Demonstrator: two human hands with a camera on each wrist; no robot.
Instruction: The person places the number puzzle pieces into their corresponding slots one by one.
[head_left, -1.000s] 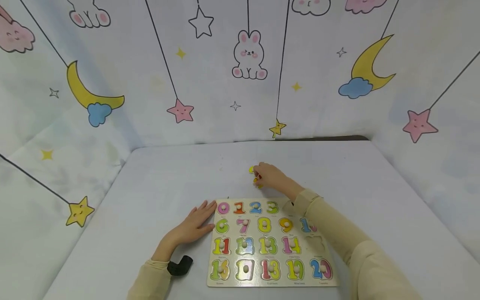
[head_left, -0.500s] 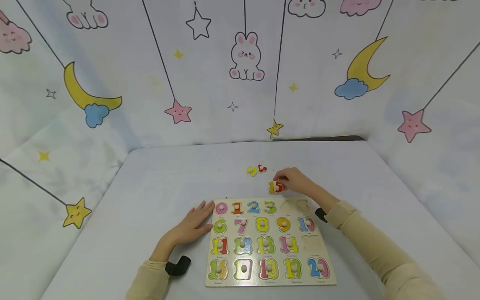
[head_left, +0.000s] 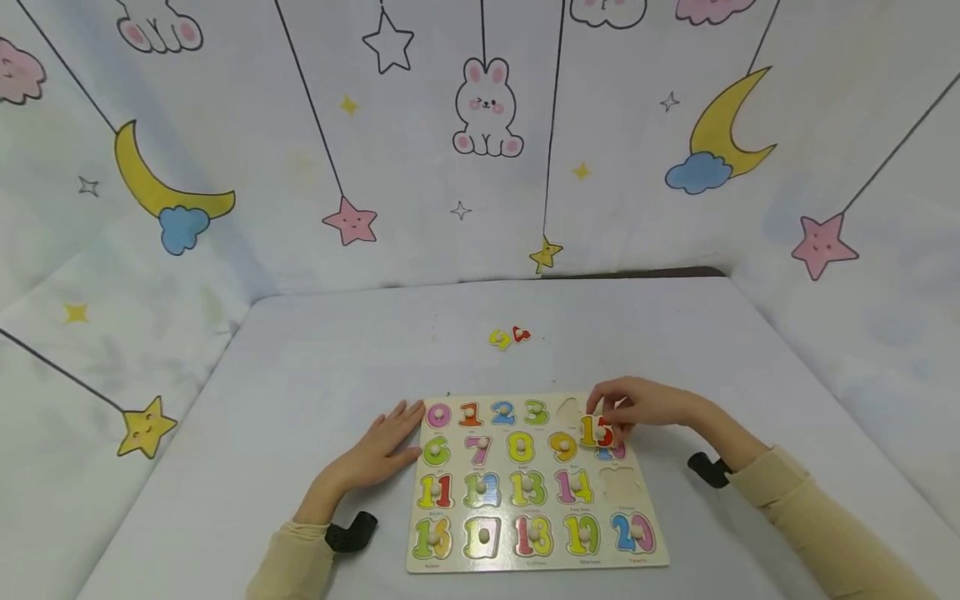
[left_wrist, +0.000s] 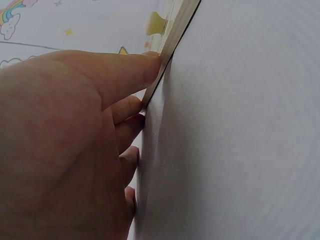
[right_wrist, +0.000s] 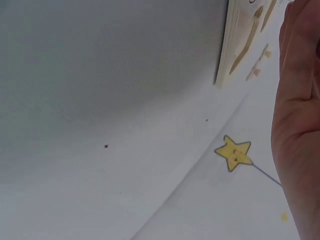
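A wooden number puzzle board (head_left: 537,560) lies on the white table, most of its recesses filled with knobbed, coloured numbers. My right hand (head_left: 637,404) pinches the number 15 puzzle piece (head_left: 596,431), yellow and red, over the board's upper right, where it overlaps the number 10 in the head view. A bare 15 recess (head_left: 621,485) shows lower down at the right. My left hand (head_left: 375,450) rests with straight fingers against the board's left edge; in the left wrist view its thumb (left_wrist: 135,70) touches that edge. The right wrist view shows only part of my right hand (right_wrist: 302,100).
Beyond the board lie a yellow number 5 piece (head_left: 499,339) and a red number 4 piece (head_left: 521,334). A bare recess (head_left: 568,409) shows in the top row. Cloth walls (head_left: 420,167) with printed moons, stars and rabbits enclose the table (head_left: 360,350) at back and sides.
My right hand has left the loose pieces at the back and brought the 15 piece right and nearer, over the board. The 4 and 5 stay behind. My left hand keeps its place.
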